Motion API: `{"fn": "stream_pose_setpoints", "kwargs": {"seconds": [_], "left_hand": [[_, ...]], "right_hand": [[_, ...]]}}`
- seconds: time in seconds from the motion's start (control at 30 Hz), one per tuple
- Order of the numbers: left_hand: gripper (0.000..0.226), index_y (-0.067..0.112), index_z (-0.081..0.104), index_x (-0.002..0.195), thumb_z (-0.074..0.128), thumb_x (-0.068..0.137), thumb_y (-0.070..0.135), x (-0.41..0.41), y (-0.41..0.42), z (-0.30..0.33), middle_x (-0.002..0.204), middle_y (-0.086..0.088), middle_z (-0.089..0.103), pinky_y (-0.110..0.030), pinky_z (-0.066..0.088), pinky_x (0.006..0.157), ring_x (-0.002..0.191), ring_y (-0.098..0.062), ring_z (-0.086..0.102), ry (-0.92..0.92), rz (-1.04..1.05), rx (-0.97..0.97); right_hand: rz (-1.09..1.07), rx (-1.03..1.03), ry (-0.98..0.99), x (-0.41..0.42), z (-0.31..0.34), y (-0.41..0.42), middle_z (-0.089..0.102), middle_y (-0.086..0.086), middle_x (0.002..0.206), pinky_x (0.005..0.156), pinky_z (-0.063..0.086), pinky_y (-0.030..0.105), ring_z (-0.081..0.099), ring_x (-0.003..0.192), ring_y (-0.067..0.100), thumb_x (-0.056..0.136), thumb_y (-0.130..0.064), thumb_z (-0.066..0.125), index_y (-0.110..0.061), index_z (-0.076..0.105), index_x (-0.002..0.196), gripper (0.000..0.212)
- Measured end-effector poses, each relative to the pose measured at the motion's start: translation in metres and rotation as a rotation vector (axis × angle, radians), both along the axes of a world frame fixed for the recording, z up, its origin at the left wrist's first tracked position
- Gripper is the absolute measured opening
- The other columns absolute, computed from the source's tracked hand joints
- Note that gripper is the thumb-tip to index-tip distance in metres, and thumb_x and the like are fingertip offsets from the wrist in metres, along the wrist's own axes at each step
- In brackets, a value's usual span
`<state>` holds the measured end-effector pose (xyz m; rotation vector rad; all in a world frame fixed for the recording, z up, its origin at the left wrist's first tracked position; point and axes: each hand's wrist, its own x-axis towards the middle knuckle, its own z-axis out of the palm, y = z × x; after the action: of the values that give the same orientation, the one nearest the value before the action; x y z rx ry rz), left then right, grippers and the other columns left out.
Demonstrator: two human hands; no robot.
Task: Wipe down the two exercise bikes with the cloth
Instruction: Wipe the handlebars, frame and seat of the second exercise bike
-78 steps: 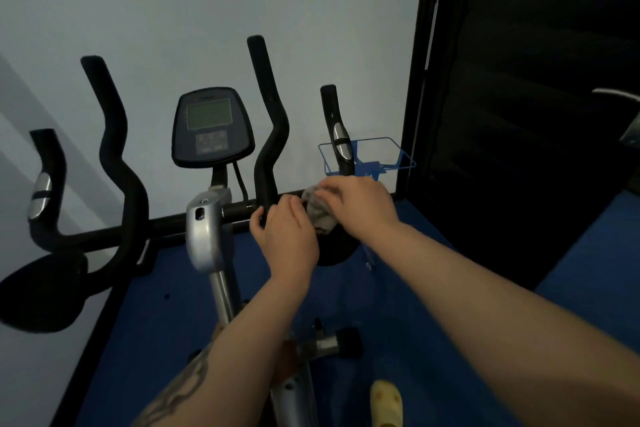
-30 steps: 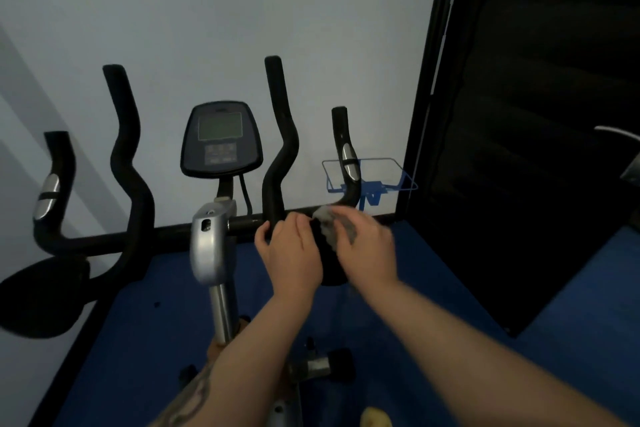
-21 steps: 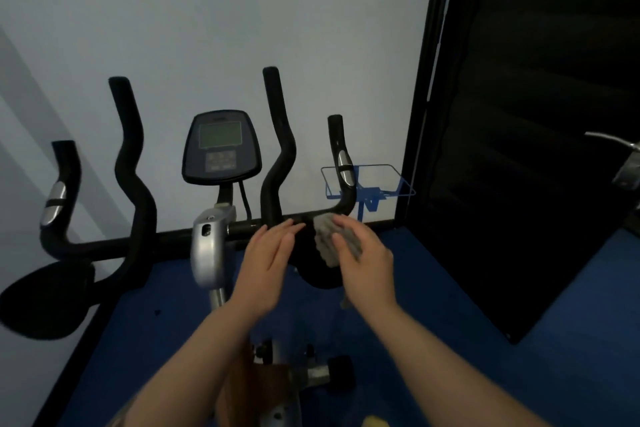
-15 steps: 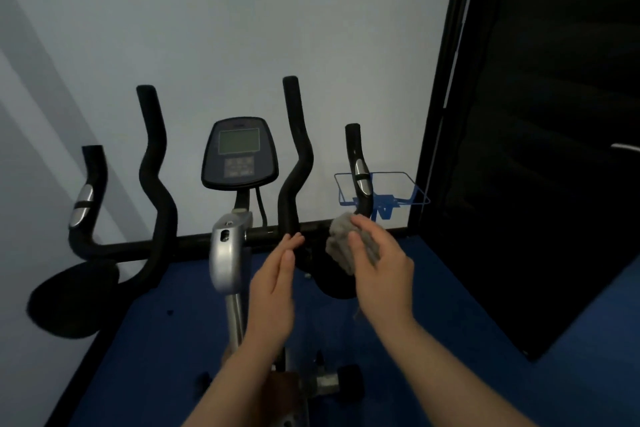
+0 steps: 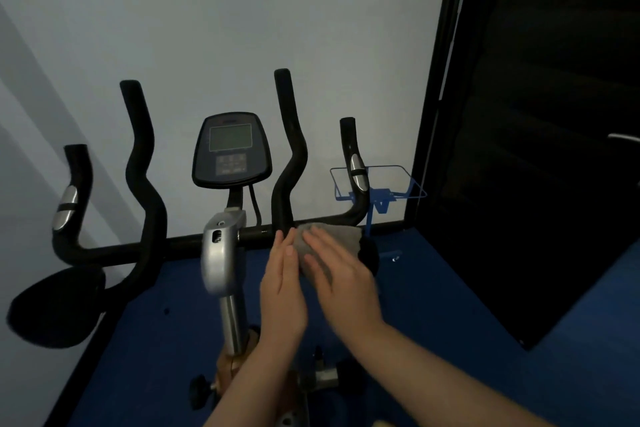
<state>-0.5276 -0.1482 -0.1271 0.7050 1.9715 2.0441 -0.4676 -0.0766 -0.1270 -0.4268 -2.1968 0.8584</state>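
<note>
Against a pale, smooth wall (image 5: 207,28), one exercise bike (image 5: 221,253), seen from above the saddle side. Matte black tubular handlebars (image 5: 289,149), foam-like, bent in S-curves, four upright ends rising from a straight crossbar. Shiny oval metal plates set into the two outer grips. Centred between the inner bars, a rounded dark console (image 5: 231,149) with a dull greenish rectangular screen and a keypad block beneath. Below it, a brushed silver stem housing, curved and glossy, on a round steel post. Far left, a rounded black elbow pad (image 5: 55,308), soft-looking.

On the right-hand elbow pad, just beside the inner bar's base, a grey cloth (image 5: 332,241), nubbly like terry, draped in a broad fold. Right hand (image 5: 341,277) flat on the cloth, fingers straight and spread, pressing rather than clutching. Left hand (image 5: 284,288) just beside it, edge-on, fingers straight and together, tips touching the cloth's left edge near the bar; nothing gripped.

Behind the right outer grip, a thin blue wire frame (image 5: 408,180), rectangular, on a blue bracket. Underfoot, deep blue flooring (image 5: 433,305), flat and matte. Along the right, a black vertical frame (image 5: 436,97) bordering a dark panel. Low in view, a black knob and a chrome fitting on an orange-brown frame part.
</note>
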Motion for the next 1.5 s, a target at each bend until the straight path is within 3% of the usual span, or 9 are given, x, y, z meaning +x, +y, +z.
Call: {"fn": "stream_pose_setpoints", "kwargs": {"seconds": [0.13,0.23,0.4,0.57,0.67,0.83,1.17,1.33,1.5], "left_hand": [[0.023,0.057,0.045,0.109,0.039,0.101,0.036,0.003,0.008,0.01,0.148,0.008,0.04,-0.036,0.024,0.116,0.138,-0.004,0.032,0.101,0.087,-0.145],[0.024,0.038,0.061,0.107,0.048,0.099,0.02,-0.016,0.017,0.022,0.114,0.023,0.059,-0.047,0.023,0.115,0.112,0.02,0.04,0.365,0.139,-0.278],[0.022,0.025,0.069,0.101,0.048,0.098,0.018,-0.031,0.05,0.033,0.104,0.016,0.065,-0.039,0.013,0.118,0.106,0.001,0.055,0.486,0.102,-0.508],[0.025,0.03,0.063,0.087,0.042,0.097,0.02,-0.021,0.056,0.015,0.077,0.019,0.062,-0.026,0.018,0.115,0.09,0.019,0.048,0.447,0.305,-0.422],[0.021,0.028,0.063,0.086,0.045,0.093,0.021,-0.02,0.055,0.017,0.079,0.016,0.06,-0.025,0.039,0.091,0.083,-0.001,0.052,0.474,0.369,-0.416],[0.02,0.028,0.063,0.087,0.046,0.094,0.021,-0.02,0.052,0.017,0.083,0.012,0.059,-0.02,0.034,0.078,0.086,-0.004,0.049,0.448,0.394,-0.452],[0.019,0.027,0.061,0.093,0.044,0.097,0.02,-0.017,0.048,0.02,0.092,0.014,0.056,-0.016,0.039,0.083,0.093,0.0,0.049,0.306,0.265,-0.299],[0.021,0.027,0.062,0.105,0.049,0.093,0.015,-0.043,-0.003,0.009,0.103,0.015,0.059,-0.015,0.044,0.089,0.101,0.001,0.056,0.436,0.243,-0.074],[0.021,0.019,0.063,0.111,0.05,0.097,0.01,-0.107,-0.035,0.014,0.109,0.005,0.061,-0.023,0.046,0.089,0.103,-0.007,0.056,0.527,0.285,-0.281]], "right_hand": [[-0.033,-0.178,-0.043,-0.015,0.04,0.027,0.062,-0.003,0.128,0.1,0.044,0.018,0.056,0.115,0.006,0.099,-0.023,0.054,-0.02,0.062,0.128,0.031],[-0.177,-0.238,0.101,0.002,0.053,0.049,0.065,-0.011,0.118,0.092,0.05,0.018,0.058,0.106,0.0,0.098,-0.028,0.055,-0.029,0.063,0.125,0.028],[-0.198,-0.342,0.113,0.022,0.031,0.056,0.056,-0.019,0.128,0.095,0.045,0.014,0.052,0.117,-0.004,0.099,-0.032,0.05,-0.039,0.055,0.129,0.031],[-0.159,-0.302,0.004,0.012,0.002,0.039,0.051,-0.027,0.122,0.082,0.033,-0.005,0.048,0.11,-0.012,0.098,-0.028,0.052,-0.043,0.056,0.125,0.031],[-0.052,-0.301,-0.174,-0.007,0.023,0.069,0.064,-0.011,0.113,0.082,0.044,0.011,0.058,0.101,0.003,0.099,-0.024,0.053,-0.027,0.065,0.119,0.024],[-0.018,-0.24,-0.216,-0.013,0.023,0.073,0.068,-0.007,0.104,0.081,0.054,0.032,0.062,0.093,0.008,0.098,-0.029,0.052,-0.03,0.067,0.111,0.019],[-0.143,-0.155,-0.144,-0.008,0.018,0.062,0.065,-0.003,0.105,0.076,0.05,0.031,0.06,0.093,0.016,0.098,-0.029,0.051,-0.027,0.065,0.113,0.02],[-0.153,-0.355,0.027,0.008,0.033,0.059,0.06,-0.024,0.089,0.066,0.038,0.009,0.058,0.088,-0.002,0.096,-0.031,0.056,-0.041,0.061,0.095,0.011],[-0.077,-0.448,0.181,-0.017,0.066,0.055,0.066,-0.015,0.096,0.072,0.046,0.018,0.061,0.091,-0.001,0.097,-0.033,0.054,-0.038,0.065,0.098,0.012]]}}
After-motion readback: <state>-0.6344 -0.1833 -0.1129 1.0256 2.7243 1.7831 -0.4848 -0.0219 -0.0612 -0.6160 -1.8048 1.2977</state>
